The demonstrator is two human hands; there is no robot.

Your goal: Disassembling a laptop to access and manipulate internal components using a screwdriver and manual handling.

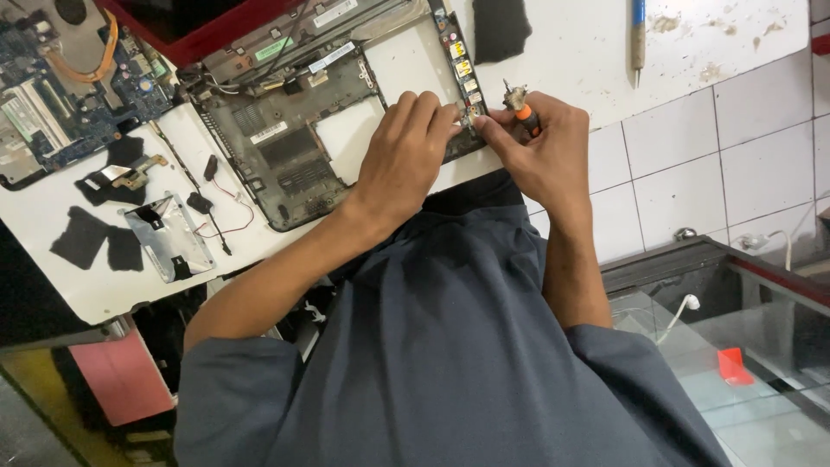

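An opened dark laptop base (285,156) lies on the white workbench (571,52). My left hand (406,156) rests on its near right corner, fingertips pressed on a small green board strip (462,73) along the right edge. My right hand (540,151) meets it there, fingers pinched at the same spot, while gripping a small screwdriver (521,111) with an orange collar. What the fingertips pinch is hidden.
A blue motherboard (69,78) with a copper heat pipe lies at the far left. A silver drive caddy (169,238), black foam pieces (86,242) and small wired parts sit near the bench's front. A blue pen (638,39) lies top right. A glass case (743,346) stands lower right.
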